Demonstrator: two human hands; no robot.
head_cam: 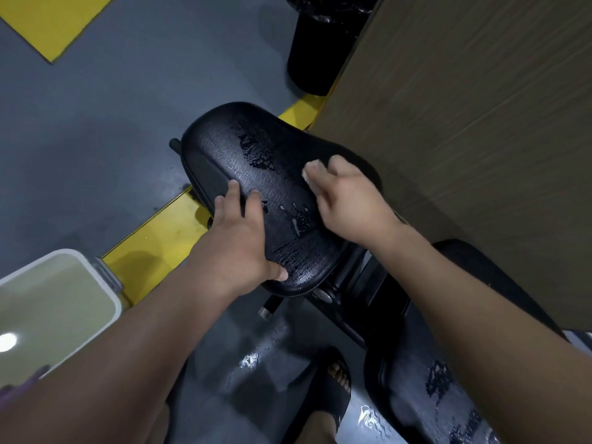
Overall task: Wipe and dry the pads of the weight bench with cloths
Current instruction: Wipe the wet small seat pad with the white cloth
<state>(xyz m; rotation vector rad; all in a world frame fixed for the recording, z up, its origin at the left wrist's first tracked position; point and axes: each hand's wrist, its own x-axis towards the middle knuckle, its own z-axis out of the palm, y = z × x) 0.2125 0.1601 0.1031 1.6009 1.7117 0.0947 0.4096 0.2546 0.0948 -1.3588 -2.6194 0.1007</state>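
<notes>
**Seat pad under 2 hands**

Head view: the black seat pad, wet in patches, lies under both hands. The left hand presses flat on its near-left edge, fingers straight. The right hand clutches a pale cloth on the pad's right side. Grey floor with yellow stripes. At left, 1 white tub holds pale liquid.

Tub left of seat pad
</notes>
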